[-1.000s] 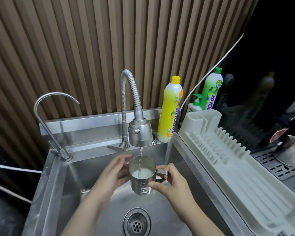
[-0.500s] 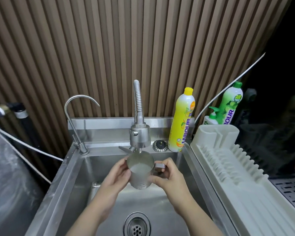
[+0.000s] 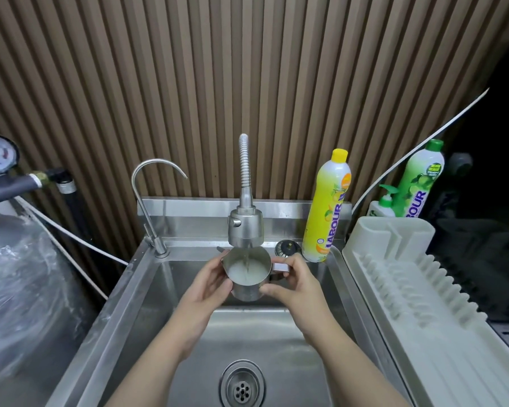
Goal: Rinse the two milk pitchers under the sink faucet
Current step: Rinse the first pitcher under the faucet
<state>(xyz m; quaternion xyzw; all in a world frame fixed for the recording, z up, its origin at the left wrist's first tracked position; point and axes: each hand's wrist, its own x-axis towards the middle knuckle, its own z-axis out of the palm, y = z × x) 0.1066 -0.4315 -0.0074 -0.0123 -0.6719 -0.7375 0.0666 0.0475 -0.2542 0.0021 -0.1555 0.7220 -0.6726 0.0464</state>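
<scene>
Wall: brown vertically slatted panel wall fills the background behind the basin.
Sink: stainless steel rectangular sink sits below it, with a round slotted metal drain in its floor.
Rack: white plastic ribbed dish rack lies just beside the sink's right edge.
Faucet: steel faucet with a flexible corrugated neck and wide spray head stands at the back centre; a thin stream of water falls from it.
Second tap: slim curved gooseneck steel tap stands at the back left corner.
Bottles: tall yellow dish-soap bottle stands on the back ledge right of the faucet; green-capped dish-soap bottle stands behind the rack.
Pitcher: small stainless steel milk pitcher is held upright above the basin, directly under the spray head, cloudy white water inside.
Left hand: left hand wraps its fingers around the pitcher's left wall.
Right hand: right hand is closed on the pitcher's handle side, thumb along the lower body.
</scene>
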